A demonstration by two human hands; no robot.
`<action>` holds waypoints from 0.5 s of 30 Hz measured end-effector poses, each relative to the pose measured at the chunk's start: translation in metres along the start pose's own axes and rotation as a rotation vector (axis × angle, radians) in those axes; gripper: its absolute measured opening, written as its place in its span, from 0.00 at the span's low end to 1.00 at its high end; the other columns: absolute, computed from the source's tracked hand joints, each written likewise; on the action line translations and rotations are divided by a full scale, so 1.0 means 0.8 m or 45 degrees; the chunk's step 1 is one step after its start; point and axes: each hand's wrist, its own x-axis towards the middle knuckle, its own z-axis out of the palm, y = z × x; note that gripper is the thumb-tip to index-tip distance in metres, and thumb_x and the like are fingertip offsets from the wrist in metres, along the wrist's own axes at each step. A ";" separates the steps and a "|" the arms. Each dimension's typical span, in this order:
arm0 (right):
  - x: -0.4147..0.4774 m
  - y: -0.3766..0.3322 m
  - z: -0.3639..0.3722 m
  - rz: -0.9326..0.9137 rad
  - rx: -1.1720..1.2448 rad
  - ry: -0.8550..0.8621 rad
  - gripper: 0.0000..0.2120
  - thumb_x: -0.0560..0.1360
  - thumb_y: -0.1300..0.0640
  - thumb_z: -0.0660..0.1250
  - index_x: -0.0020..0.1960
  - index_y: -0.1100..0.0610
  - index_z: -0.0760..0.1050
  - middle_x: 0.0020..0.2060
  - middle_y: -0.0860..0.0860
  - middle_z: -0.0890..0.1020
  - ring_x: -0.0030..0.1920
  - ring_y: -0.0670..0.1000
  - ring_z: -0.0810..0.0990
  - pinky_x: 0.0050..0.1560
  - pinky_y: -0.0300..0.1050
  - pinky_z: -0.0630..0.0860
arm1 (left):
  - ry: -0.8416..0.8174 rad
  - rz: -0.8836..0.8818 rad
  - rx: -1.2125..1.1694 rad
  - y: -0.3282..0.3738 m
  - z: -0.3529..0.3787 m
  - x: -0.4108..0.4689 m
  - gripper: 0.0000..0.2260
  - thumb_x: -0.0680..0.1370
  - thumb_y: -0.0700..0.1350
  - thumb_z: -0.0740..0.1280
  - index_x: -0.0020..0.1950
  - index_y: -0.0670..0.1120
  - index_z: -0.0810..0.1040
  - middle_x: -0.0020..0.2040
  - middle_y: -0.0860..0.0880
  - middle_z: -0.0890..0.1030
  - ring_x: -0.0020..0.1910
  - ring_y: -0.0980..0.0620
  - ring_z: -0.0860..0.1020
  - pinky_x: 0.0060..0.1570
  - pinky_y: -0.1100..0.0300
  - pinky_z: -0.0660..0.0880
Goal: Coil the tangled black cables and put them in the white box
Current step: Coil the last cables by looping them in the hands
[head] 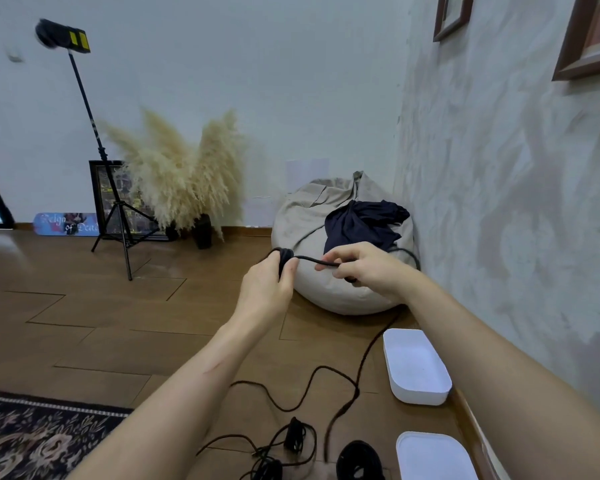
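the left hand point(269, 282) grips a small black coil point(284, 256) and the right hand point(364, 266) pinches the cable point(309, 259) running from it, both raised before the beanbag point(305, 216). the cable's slack trails over the floor point(118, 306) just left of the open white box point(414, 367), with tangled cables point(293, 436) nearer.

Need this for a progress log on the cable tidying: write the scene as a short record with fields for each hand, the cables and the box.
left hand: grips a small coil of black cable
right hand: pinches the strand leading from that coil
white box: open on the floor by the wall, no cable in it
loose cables: trailing and tangled on the floor near the box
wound bundle: on the floor at the bottom edge, outside the box
progress: coiling under way, nothing boxed yet
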 end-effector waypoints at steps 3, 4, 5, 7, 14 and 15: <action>0.009 -0.014 -0.016 0.003 0.142 -0.104 0.17 0.75 0.63 0.65 0.55 0.47 0.86 0.63 0.72 0.73 0.45 0.55 0.64 0.38 0.45 0.62 | 0.051 0.041 0.009 0.008 -0.014 0.016 0.17 0.86 0.51 0.60 0.41 0.44 0.68 0.33 0.48 0.73 0.32 0.49 0.70 0.31 0.52 0.61; 0.014 -0.021 -0.023 0.011 0.189 -0.141 0.17 0.76 0.64 0.66 0.57 0.47 0.85 0.65 0.73 0.71 0.46 0.55 0.63 0.38 0.45 0.61 | 0.072 0.050 0.019 0.013 -0.020 0.023 0.17 0.85 0.51 0.60 0.40 0.44 0.68 0.33 0.48 0.73 0.32 0.49 0.70 0.31 0.52 0.60; 0.019 -0.030 -0.031 0.015 0.224 -0.173 0.17 0.77 0.64 0.66 0.59 0.48 0.85 0.64 0.74 0.70 0.45 0.56 0.61 0.36 0.44 0.60 | 0.100 0.071 0.031 0.020 -0.027 0.031 0.17 0.85 0.51 0.60 0.40 0.45 0.67 0.33 0.48 0.73 0.31 0.49 0.70 0.31 0.53 0.60; 0.032 -0.057 -0.056 0.008 0.263 -0.200 0.19 0.78 0.66 0.66 0.60 0.47 0.85 0.52 0.71 0.71 0.41 0.54 0.59 0.33 0.41 0.60 | 0.161 0.145 0.048 0.040 -0.047 0.056 0.17 0.86 0.50 0.60 0.39 0.47 0.65 0.33 0.49 0.71 0.30 0.51 0.69 0.30 0.55 0.59; 0.075 -0.178 -0.134 -0.139 0.230 -0.119 0.23 0.74 0.68 0.64 0.60 0.48 0.85 0.46 0.52 0.71 0.47 0.53 0.66 0.40 0.44 0.61 | 0.427 0.336 0.086 0.121 -0.137 0.158 0.15 0.86 0.49 0.60 0.40 0.49 0.65 0.33 0.51 0.70 0.30 0.56 0.67 0.28 0.61 0.59; 0.077 -0.183 -0.135 -0.128 0.202 -0.128 0.23 0.73 0.67 0.64 0.60 0.48 0.84 0.44 0.50 0.70 0.45 0.52 0.66 0.39 0.43 0.61 | 0.449 0.330 0.127 0.123 -0.142 0.163 0.16 0.86 0.49 0.60 0.39 0.50 0.64 0.33 0.52 0.70 0.30 0.57 0.67 0.29 0.61 0.59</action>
